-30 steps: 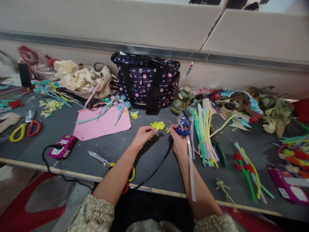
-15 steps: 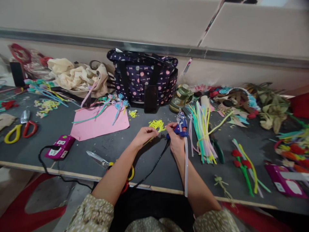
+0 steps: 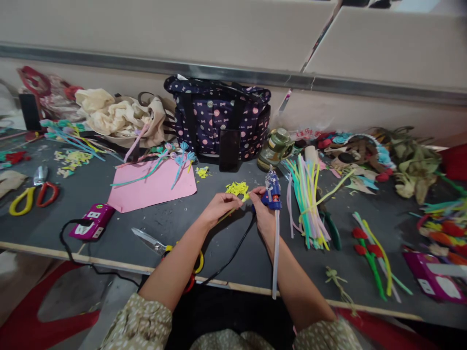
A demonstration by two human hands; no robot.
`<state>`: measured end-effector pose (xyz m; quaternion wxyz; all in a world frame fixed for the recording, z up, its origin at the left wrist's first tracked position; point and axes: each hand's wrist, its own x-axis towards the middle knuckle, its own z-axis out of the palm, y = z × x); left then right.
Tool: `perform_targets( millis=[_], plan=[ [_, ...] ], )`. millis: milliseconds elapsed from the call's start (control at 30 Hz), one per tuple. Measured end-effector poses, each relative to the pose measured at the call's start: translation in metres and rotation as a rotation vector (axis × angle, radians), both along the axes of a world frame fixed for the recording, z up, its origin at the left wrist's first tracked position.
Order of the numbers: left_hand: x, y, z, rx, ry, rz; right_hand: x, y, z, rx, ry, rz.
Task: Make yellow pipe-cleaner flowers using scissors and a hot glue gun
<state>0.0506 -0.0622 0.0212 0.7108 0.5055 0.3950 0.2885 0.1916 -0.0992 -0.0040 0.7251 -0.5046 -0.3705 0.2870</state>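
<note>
My left hand (image 3: 223, 208) pinches a thin yellow stem (image 3: 226, 214), which slants down under the palm. In my right hand (image 3: 263, 210) is a blue hot glue gun (image 3: 273, 192), nozzle pointing up and a long clear glue stick (image 3: 276, 253) hanging out below. The right thumb and forefinger also meet at a small yellow piece (image 3: 246, 197) at the stem's tip. Just behind the fingers lies a pile of yellow bits (image 3: 236, 188). The gun's black cord (image 3: 233, 257) runs toward the table's front edge.
Scissors (image 3: 149, 240) lie partly under my left forearm. A pink sheet (image 3: 153, 189) and purple power box (image 3: 92, 221) are left; a bundle of pipe cleaners (image 3: 308, 204) is right. Behind stand a dark patterned bag (image 3: 204, 116), a phone (image 3: 229, 150) and a green jar (image 3: 275, 148).
The glue gun has tilted slightly and its glue stick's lower end has swung left. Both hands stay close together at the yellow piece. The view has shifted slightly.
</note>
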Motion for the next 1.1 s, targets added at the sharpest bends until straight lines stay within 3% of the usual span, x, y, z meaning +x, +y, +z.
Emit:
perform_targets(
  millis=[300, 1100],
  plan=[
    [0.000, 0.000, -0.001, 0.018, -0.003, -0.005, -0.005, -0.005, 0.017, 0.002, -0.045, -0.015],
    [0.000, -0.001, -0.003, 0.091, -0.006, -0.019, -0.005, -0.007, 0.014, -0.035, -0.079, -0.067]
  ],
)
